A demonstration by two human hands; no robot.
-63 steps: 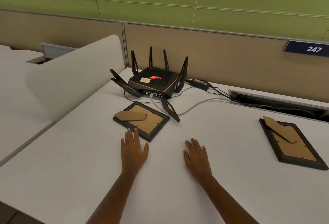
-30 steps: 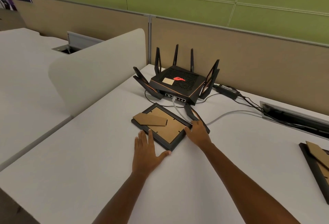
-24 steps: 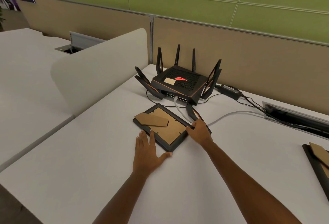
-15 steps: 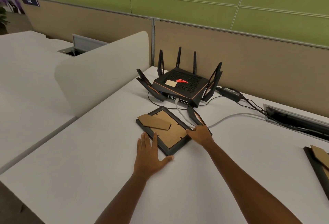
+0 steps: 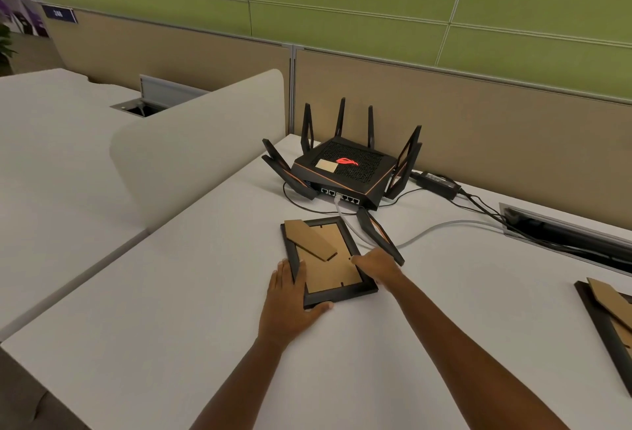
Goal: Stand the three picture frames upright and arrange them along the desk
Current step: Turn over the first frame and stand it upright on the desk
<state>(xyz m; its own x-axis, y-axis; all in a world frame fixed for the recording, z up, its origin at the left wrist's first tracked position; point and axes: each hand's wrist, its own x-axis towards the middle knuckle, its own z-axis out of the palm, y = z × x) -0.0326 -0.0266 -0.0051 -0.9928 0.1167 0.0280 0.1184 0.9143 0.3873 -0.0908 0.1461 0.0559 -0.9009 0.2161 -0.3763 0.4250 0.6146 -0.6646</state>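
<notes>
Head view: picture frame [image 5: 325,258] newly rotated.

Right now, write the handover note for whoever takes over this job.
Left hand: flat on the desk, fingers over the near frame's left edge, thumb at its near corner.
Right hand: fingers on that frame's right edge, beside a router antenna.
Near frame: face down, easel back up, not lifted.
Second frame: face down at the right edge of view. Third not in view.
Done: none standing.
Left: stand all three, line them along the desk.
</notes>
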